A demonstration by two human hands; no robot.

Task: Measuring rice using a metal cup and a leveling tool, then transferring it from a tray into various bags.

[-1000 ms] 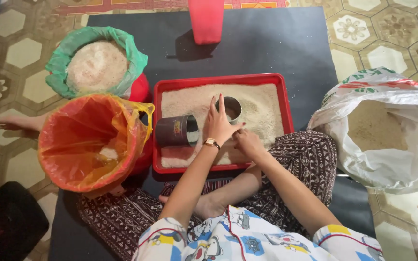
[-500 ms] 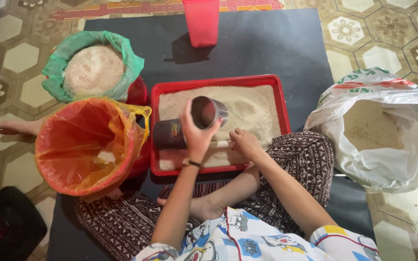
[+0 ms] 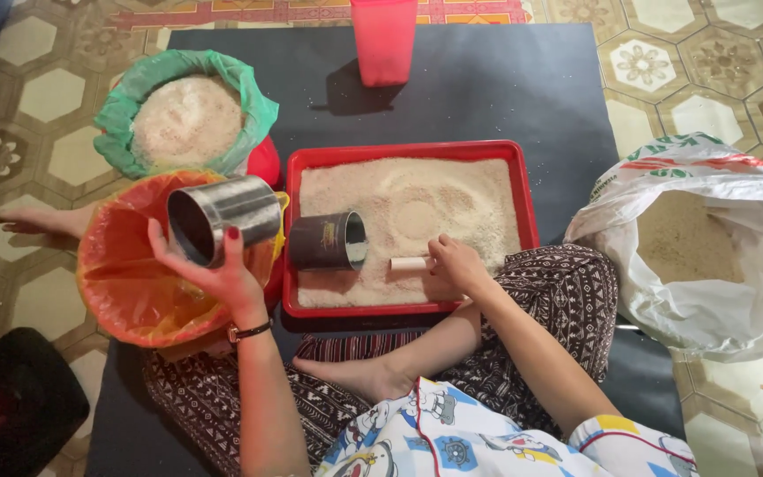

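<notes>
And there we go: our left hand (image 3: 222, 274) has swung the steel cup (image 3: 221, 218) out of the red tray (image 3: 523, 190) and over to the left, where half a second ago it was only just lifting off the grain. Now we have it tipped on its side, mouth turned toward us, above the orange-lined bucket (image 3: 125, 283). We judge that a scoop is being carried across to be emptied there, though we cannot see whether any grain is inside the cup or falling from it. Our fingers are wrapped round the cup's wall from below, thumb on the near side, closed firmly about it. Our right hand (image 3: 457, 263) has stayed low in the tray, its fingertips curled and pinching the end of a small white stick (image 3: 410, 263) that lies on the rice (image 3: 417, 208). Just beside it, a second, dark cup (image 3: 328, 240) lies on its side in the grain, untouched, between our two hands.
</notes>
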